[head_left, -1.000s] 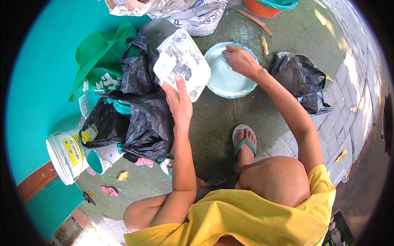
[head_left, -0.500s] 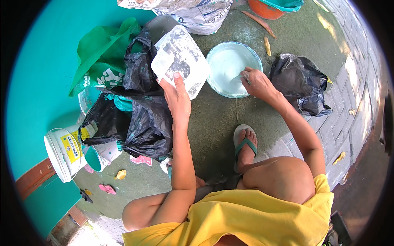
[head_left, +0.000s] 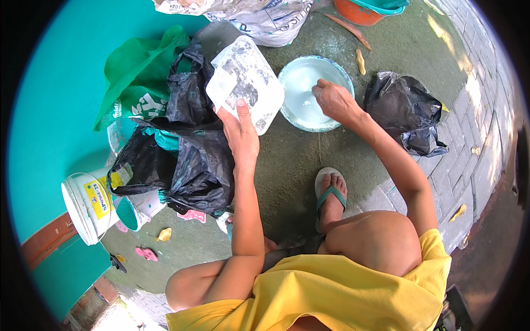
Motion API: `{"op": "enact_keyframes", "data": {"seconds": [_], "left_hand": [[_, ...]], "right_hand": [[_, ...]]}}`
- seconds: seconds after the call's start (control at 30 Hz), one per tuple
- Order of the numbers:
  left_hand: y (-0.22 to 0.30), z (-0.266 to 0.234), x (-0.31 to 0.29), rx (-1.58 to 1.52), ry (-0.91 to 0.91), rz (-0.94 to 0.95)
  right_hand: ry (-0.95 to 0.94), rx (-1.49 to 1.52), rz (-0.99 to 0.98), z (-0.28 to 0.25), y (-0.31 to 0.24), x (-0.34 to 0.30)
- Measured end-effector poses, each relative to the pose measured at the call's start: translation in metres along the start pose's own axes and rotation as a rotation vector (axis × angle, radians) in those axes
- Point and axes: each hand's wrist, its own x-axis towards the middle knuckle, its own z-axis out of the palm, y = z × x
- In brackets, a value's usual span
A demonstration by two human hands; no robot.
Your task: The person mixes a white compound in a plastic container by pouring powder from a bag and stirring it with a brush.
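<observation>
My left hand (head_left: 240, 129) grips the near edge of a white, rounded-square plastic container (head_left: 268, 96) streaked with white and grey residue, thumb on top. Just right of it, on the ground, sits a round basin (head_left: 290, 115) holding a pale, whitish liquid (head_left: 302, 77). My right hand (head_left: 337, 102) is over the right part of this basin, fingers curled together and pointing left. Whatever those fingers may hold is too hidden to make out.
Black plastic bags (head_left: 201, 165) and a green bag (head_left: 138, 83) crowd the left, beside a white bucket (head_left: 91, 207). Another black bag (head_left: 406, 107) lies right of the basin. A printed sack (head_left: 270, 19) and an orange tub (head_left: 359, 14) stand beyond. My sandalled foot (head_left: 331, 193) is nearer.
My right hand has moved a little left and up over the basin, off its right-hand rim area. The left hand still holds the container, nearly unmoved.
</observation>
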Motion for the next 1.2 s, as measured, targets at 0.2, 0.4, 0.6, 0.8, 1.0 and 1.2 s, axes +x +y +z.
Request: {"op": "enact_keyframes", "data": {"seconds": [0.2,0.4,0.6,0.8,1.0,1.2], "left_hand": [[0.0,0.0,0.001,0.004,0.008,0.012],[-0.002,-0.001,0.002,-0.011,0.008,0.016],[-0.001,0.002,0.0,-0.029,-0.015,-0.011],[0.0,0.001,-0.002,0.008,-0.025,0.001],[-0.002,0.0,0.001,-0.01,-0.025,-0.002],[-0.003,-0.002,0.003,0.002,-0.015,-0.01]], "right_hand": [[-0.183,0.074,-0.053,-0.017,-0.016,-0.027],[-0.207,0.12,-0.061,-0.031,-0.015,-0.034],[-0.069,0.053,-0.165,0.003,-0.014,0.004],[0.143,-0.018,-0.016,-0.002,0.019,0.027],[0.086,0.043,0.009,0.0,0.015,0.009],[-0.039,0.22,-0.075,-0.015,-0.007,-0.009]]}}
